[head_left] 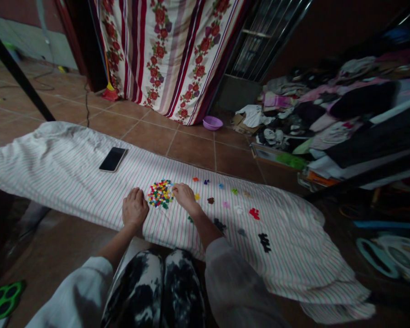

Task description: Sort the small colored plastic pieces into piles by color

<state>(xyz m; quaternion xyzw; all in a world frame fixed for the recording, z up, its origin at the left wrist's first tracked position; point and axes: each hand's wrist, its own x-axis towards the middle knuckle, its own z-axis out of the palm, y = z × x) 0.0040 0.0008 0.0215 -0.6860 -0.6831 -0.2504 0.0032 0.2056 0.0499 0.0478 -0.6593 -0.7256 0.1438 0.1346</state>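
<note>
A heap of small colorful pieces [160,193] in yellow, red, green, white and blue lies on a striped cloth [71,159]. At the heap's right edge, my right hand [184,197] is closed in a pinch; whatever its fingertips hold is too small to make out. My left hand [135,208] rests on the cloth just left of the heap, palm down, holding nothing. Small groups sorted by color spread to the right, among them red pieces [254,213], black pieces [264,243], brown pieces [210,200] and lime green pieces [234,191].
A phone [113,159] lies on the cloth toward the left. Beyond the cloth's far edge, a purple basin [212,123] stands on the tiled floor by a floral curtain [171,54]. Piled clothes [314,105] fill the right side.
</note>
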